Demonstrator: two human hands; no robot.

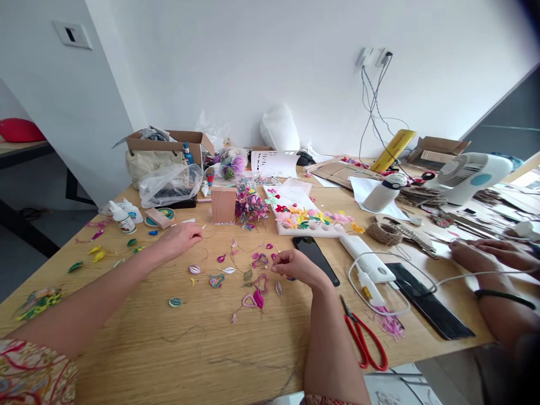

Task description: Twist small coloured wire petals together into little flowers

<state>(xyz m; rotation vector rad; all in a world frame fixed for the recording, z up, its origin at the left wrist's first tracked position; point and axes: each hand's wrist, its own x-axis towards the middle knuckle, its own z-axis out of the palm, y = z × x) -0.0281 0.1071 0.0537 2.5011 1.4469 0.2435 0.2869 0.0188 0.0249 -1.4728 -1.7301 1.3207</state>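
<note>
My left hand (180, 238) reaches out over the wooden table (169, 349), fingers pinched together near a thin wire and a small white piece; what they hold is too small to name. My right hand (295, 265) is closed in a pinch over scattered small petal shapes (253, 281) in pink, purple, white and teal; a thin wire seems to run from it. A small wooden block (223, 205) and a heap of coloured petals (250, 207) stand just beyond my hands.
A white tray with paper flowers (312, 220), a black phone (315, 252), a white glue gun (366, 260) with cord, red scissors (363, 340), twine, glue bottles (122, 216) and cardboard boxes lie around. Another person's hands (489, 254) work at the right edge.
</note>
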